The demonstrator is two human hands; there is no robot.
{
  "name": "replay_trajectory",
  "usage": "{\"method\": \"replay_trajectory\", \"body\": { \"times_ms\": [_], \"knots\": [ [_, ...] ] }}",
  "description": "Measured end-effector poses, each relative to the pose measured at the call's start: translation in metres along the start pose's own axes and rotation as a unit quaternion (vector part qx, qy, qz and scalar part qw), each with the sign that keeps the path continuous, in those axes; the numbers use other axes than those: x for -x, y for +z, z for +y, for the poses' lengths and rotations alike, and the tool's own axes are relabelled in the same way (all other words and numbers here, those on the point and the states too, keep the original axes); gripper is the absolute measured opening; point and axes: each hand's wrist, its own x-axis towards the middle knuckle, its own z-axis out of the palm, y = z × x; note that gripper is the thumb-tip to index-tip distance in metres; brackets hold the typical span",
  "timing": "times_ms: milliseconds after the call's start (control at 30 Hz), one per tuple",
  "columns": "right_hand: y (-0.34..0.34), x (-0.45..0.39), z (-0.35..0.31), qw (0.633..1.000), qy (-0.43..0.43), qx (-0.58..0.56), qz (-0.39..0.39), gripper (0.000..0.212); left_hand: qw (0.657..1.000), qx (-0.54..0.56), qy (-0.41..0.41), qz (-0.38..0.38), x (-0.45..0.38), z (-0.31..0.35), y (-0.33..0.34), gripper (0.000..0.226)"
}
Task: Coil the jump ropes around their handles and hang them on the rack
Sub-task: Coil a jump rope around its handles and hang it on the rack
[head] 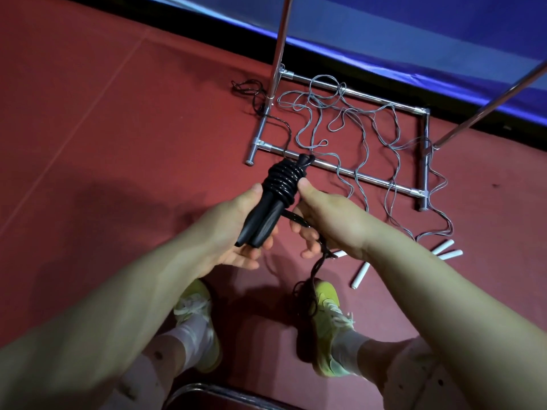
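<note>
From my seat at the remote feed, the left half of the frame is bare red floor (88, 113), crossed by one pale line, and it offers the most open room. At upper right the chrome rack (340, 170) stands with its rectangular base flat on the floor, two uprights rising out of the top and right edges. A blue wall panel (414, 39) closes off the top right behind it. Grey jump ropes (355, 125) lie tangled over and across the rack base, their white handles (361, 275) scattered on the floor at right centre. A loose black cord (251, 93) trails by the left upright.

In the middle of the frame, the left hand (233, 232) cradles the two black handles (260, 223) from below, thumb along their side, fingers curled under. Black rope coils (284, 179) wrap the upper part of the handles (several tight turns). The right hand (322, 214) presses its thumb against the coils and pinches the free black rope tail (313, 267), which hangs down toward the yellow-green shoes (328, 318). A dark chair edge (207, 395) shows at the bottom.
</note>
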Motion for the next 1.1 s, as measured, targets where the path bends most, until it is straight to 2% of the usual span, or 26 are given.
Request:
{"method": "replay_trajectory", "body": {
  "times_ms": [133, 267, 333, 433, 600, 767, 1000, 1100],
  "knots": [
    [0.000, 0.007, -0.006, 0.998, 0.021, -0.017, -0.055, 0.065, 0.994, -0.076, 0.040, 0.065, -0.004, 0.000, -0.002, 0.058],
    [-0.002, 0.010, -0.007, 0.997, 0.037, 0.020, -0.064, 0.073, 0.970, -0.189, 0.109, 0.109, -0.009, -0.007, -0.005, 0.057],
    [-0.001, 0.010, -0.007, 0.998, 0.037, 0.008, -0.051, 0.077, 0.954, -0.230, 0.130, 0.139, -0.010, -0.007, -0.006, 0.059],
    [0.002, 0.013, -0.009, 0.999, 0.031, 0.009, -0.010, 0.068, 0.930, -0.291, 0.146, 0.170, -0.011, -0.009, -0.006, 0.058],
    [0.001, 0.009, -0.006, 0.997, -0.010, 0.048, 0.058, 0.057, 0.897, -0.303, 0.204, 0.250, -0.008, -0.007, -0.014, 0.046],
    [0.005, 0.008, -0.005, 0.994, -0.063, 0.012, 0.085, 0.046, 0.899, -0.304, 0.209, 0.234, -0.009, -0.008, -0.014, 0.049],
    [0.012, 0.010, -0.002, 0.991, -0.066, 0.002, 0.118, 0.056, 0.883, -0.349, 0.221, 0.223, -0.009, -0.011, -0.014, 0.042],
    [0.010, 0.006, 0.000, 0.984, -0.080, 0.004, 0.157, 0.052, 0.906, -0.308, 0.227, 0.182, -0.008, -0.010, -0.016, 0.043]
  ]
}}
